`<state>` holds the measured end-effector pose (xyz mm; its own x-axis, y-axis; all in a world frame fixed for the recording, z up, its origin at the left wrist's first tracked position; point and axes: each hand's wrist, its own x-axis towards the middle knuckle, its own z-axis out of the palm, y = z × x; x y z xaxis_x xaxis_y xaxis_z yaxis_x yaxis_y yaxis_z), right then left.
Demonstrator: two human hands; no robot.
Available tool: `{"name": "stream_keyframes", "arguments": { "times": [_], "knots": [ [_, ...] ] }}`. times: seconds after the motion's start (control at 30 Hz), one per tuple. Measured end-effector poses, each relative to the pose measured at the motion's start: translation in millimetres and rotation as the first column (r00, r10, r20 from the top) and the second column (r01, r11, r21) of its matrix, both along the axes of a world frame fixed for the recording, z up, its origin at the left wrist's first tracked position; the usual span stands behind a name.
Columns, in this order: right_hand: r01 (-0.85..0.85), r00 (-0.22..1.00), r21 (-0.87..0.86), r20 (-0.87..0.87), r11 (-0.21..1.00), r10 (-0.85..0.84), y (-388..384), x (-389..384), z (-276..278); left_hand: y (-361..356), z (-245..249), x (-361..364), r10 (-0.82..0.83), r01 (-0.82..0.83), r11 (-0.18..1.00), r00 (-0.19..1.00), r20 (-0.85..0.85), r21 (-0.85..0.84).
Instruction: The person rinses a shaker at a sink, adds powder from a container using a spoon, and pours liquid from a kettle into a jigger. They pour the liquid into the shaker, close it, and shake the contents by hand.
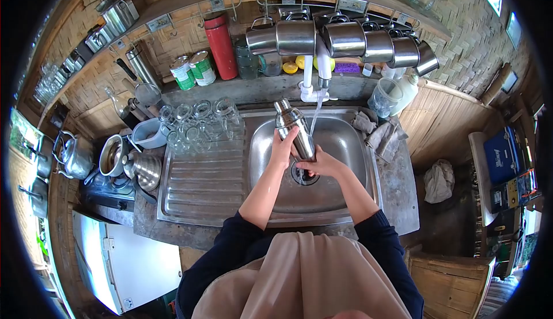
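While a metal kettle (75, 156) stands at the far left, clear glass mugs (201, 124) crowd the back of the ribbed drainboard (201, 186) beside the sink (340, 199). Over the basin, the left hand (280, 149) wraps the middle of a steel cocktail shaker (303, 145), its thumb lying across the body; the shaker is tilted, its capped end pointing up and leftward. Just right of that, the right hand (324, 164) grips the base end, fingers curled underneath, above the drain (302, 175). Water (316, 114) falls from the tap (325, 74) along the shaker's right side (whether it strikes the metal or passes behind, I cannot tell). Rinsing the outside seems to be the step in hand; the next move would call for turning the slick body under the stream with both grips firm. Farther right, crumpled cloths (389, 138) lie on the sink's edge and counter.
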<state>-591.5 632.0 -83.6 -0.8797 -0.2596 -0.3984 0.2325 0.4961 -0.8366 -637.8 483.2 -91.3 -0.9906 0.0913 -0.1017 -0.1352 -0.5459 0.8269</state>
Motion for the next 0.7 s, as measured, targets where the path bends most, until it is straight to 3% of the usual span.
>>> {"name": "stream_keyframes", "arguments": {
  "times": [0.07, 0.13, 0.17, 0.23, 0.27, 0.3, 0.37, 0.43, 0.5, 0.53, 0.57, 0.6, 0.63, 0.7],
  "knots": [
    [0.048, 0.994, -0.027, -0.094, 0.998, -0.051, -1, 8, -13, 1, -3, -2, -0.047, 0.045, 0.998, 0.998, 0.052, 0.046],
    [0.076, 0.922, -0.123, -0.37, 0.99, -0.117, -4, 17, -10, 1, -7, -5, -0.178, 0.168, 0.98, 0.98, 0.087, 0.11],
    [0.076, 0.922, -0.121, -0.369, 0.99, -0.116, -5, 17, -17, 2, -9, -3, -0.178, 0.168, 0.979, 0.98, 0.088, 0.112],
    [0.13, 0.833, -0.333, -0.474, 0.934, -0.285, -9, 15, -26, 8, 2, 7, -0.291, 0.253, 0.93, 0.95, 0.114, 0.267],
    [0.175, 0.811, -0.254, -0.511, 0.951, -0.286, -8, 18, -30, 14, -4, 7, -0.286, 0.266, 0.95, 0.951, 0.116, 0.161],
    [0.178, 0.81, -0.252, -0.512, 0.951, -0.287, -8, 17, -33, 16, -8, 6, -0.328, 0.303, 0.924, 0.942, 0.077, 0.232],
    [0.268, 0.719, -0.343, -0.551, 0.9, -0.424, -9, 14, -40, 21, -16, 8, -0.209, 0.207, 0.975, 0.978, 0.019, 0.076],
    [0.272, 0.705, -0.383, -0.545, 0.883, -0.453, -5, 7, -39, 20, -5, 17, -0.229, 0.229, 0.973, 0.973, 0.043, 0.006],
    [0.281, 0.778, -0.544, -0.353, 0.791, -0.519, 3, -2, -30, 17, 4, 21, -0.273, 0.271, 0.952, 0.962, 0.01, -0.144],
    [0.312, 0.763, -0.627, -0.282, 0.714, -0.581, -3, -4, -15, 20, -11, 19, -0.261, 0.243, 0.961, 0.955, -0.141, -0.132],
    [0.351, 0.769, -0.614, -0.242, 0.707, -0.592, 2, -11, -12, 24, -26, 16, -0.242, 0.217, 0.969, 0.926, -0.289, -0.117],
    [0.367, 0.779, -0.559, -0.252, 0.744, -0.574, 5, -14, -1, 27, -23, 15, -0.241, 0.166, 0.958, 0.908, -0.342, -0.235],
    [0.382, 0.79, -0.501, -0.259, 0.777, -0.556, 6, -16, 10, 25, -22, 15, -0.24, 0.166, 0.958, 0.908, -0.342, -0.233],
    [0.333, 0.812, -0.449, -0.311, 0.829, -0.495, 15, -22, 14, 16, -15, 20, -0.291, 0.12, 0.888, 0.893, -0.342, -0.443]
  ]
}}
